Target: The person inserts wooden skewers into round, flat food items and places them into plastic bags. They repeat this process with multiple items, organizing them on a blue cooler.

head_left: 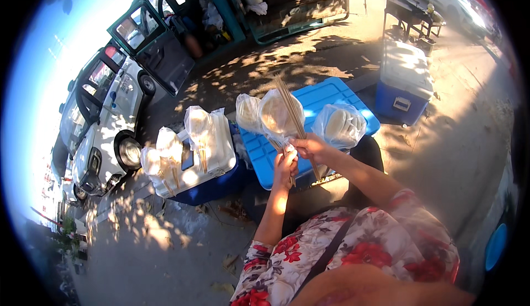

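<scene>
Over the blue lid [326,97], my left hand [286,168] is closed round the gathered neck of a clear plastic bag [280,114] holding pale, round, flat pieces. Thin sticks poke out below that fist. My right hand [310,147], touching the left, grips a bundle of long thin wooden sticks [291,103] that slants up across the bag's side. Behind the held bag, to its left, lies another bag of pale rounds [248,112]. A third bag of stacked pale rounds [339,125] rests on the lid to the right.
At left, a white-lidded cooler [212,168] carries several tied bags with sticks [197,124] and a dark phone [187,158]. Another blue-and-white cooler [406,85] stands at far right. Beyond are a green van with an open door [160,52] and a white vehicle [105,124].
</scene>
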The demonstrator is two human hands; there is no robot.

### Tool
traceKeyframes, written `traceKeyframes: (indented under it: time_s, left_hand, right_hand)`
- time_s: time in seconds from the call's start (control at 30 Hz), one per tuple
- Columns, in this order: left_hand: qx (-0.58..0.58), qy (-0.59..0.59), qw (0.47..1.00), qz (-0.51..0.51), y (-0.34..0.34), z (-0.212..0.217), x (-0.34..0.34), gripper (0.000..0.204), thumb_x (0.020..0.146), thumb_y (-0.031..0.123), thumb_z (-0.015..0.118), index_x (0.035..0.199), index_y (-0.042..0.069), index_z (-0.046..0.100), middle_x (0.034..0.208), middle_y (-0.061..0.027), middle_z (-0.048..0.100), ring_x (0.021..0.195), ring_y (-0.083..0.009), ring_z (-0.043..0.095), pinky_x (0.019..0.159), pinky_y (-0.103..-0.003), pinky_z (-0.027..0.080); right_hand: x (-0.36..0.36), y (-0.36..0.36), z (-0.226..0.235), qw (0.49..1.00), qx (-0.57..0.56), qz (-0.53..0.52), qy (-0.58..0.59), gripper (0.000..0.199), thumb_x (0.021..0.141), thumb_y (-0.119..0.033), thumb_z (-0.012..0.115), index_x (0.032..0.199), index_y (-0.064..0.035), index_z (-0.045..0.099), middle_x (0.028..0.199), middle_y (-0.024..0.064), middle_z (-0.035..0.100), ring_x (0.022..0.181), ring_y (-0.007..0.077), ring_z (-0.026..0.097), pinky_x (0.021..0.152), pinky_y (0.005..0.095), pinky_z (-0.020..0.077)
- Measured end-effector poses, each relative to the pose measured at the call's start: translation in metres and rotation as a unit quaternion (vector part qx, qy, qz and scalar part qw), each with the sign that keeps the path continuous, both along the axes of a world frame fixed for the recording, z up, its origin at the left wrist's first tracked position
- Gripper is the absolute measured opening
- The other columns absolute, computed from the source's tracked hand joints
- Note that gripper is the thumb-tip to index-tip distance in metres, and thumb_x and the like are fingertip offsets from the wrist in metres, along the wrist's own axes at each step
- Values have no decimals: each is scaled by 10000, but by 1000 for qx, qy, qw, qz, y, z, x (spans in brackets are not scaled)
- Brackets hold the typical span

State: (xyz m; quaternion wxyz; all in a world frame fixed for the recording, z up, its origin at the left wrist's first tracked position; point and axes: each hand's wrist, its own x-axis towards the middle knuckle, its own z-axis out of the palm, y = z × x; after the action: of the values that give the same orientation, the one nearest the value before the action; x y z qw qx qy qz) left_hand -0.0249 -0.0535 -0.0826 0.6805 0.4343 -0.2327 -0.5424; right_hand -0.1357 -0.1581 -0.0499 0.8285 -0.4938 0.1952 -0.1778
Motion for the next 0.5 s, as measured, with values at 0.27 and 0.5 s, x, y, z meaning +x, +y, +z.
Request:
traceKeyframes:
  time_s: [0.27, 0.5]
  left_hand:
    - [21, 24, 999, 11, 4, 9, -7, 92, 898, 160, 493, 937, 83, 460, 682, -2, 493, 438, -44, 352, 365, -193, 275]
    - [51, -8, 999, -7, 6, 20, -8, 85, 892, 142, 472, 956, 97, 440, 689, 0, 492, 453, -45, 358, 375, -196, 285]
  right_hand:
    - [-4, -10, 4, 994, -103, -2, 23, 224, 817, -177, 655, 986, -47, 587, 623, -23, 491, 472, 49, 371, 418, 220, 271]
    - [-9, -21, -5, 920, -392, -6, -21, 374, 818, -109, 594, 1182, -35, 553, 930, 66, 645, 839, 131, 567, 758, 301, 463]
